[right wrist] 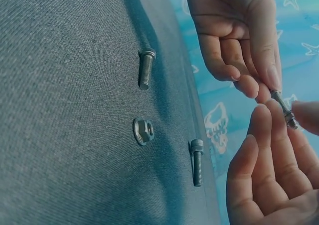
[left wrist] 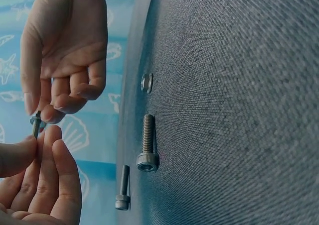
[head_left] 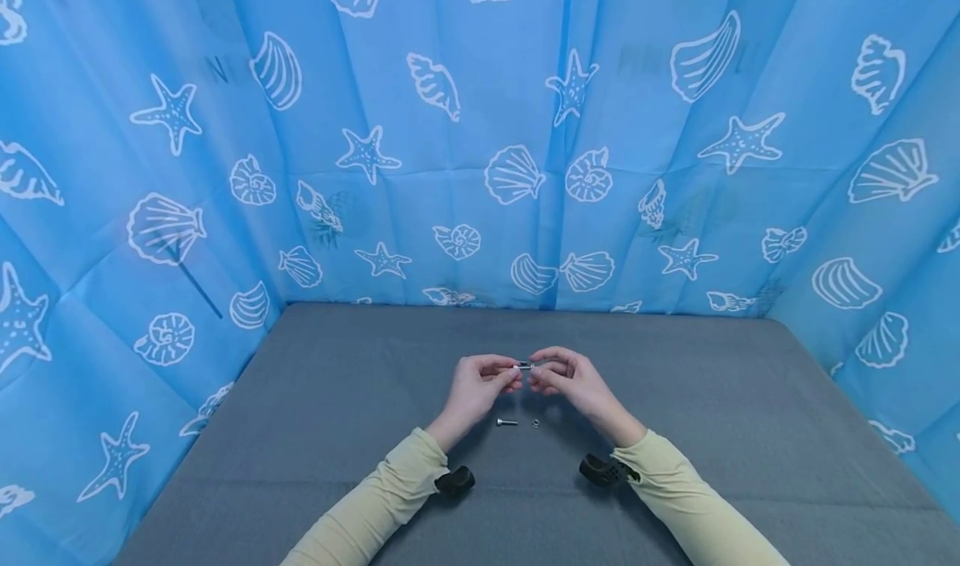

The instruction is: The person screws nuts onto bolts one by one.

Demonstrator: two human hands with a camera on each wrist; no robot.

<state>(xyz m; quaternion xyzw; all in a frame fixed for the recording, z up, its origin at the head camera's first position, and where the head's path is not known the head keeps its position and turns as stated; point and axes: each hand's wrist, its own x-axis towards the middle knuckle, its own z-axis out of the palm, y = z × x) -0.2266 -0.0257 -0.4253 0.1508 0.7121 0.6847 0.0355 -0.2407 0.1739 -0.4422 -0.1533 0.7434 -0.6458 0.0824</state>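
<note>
My left hand [head_left: 477, 385] pinches a small metal bolt [right wrist: 282, 102] near its head, between thumb and fingertips. Opposite it, my right hand [head_left: 573, 383] has thumb and fingertips around a nut [right wrist: 290, 118] that sits on the bolt's threaded end. Both hands meet above the table, and the fingers partly cover the bolt and nut. On the cloth nearer to me lies a loose socket-head bolt [head_left: 507, 422]. Beside its threaded end is a flanged nut [head_left: 536, 423]. Another bolt [right wrist: 197, 163] lies farther off, showing in both wrist views.
Grey cloth covers the table [head_left: 360, 466]. Blue curtains [head_left: 465, 149] with white shell and starfish prints hang behind it and along both sides. A dark device [head_left: 455, 482] is strapped at the left wrist, and another [head_left: 600, 470] at the right.
</note>
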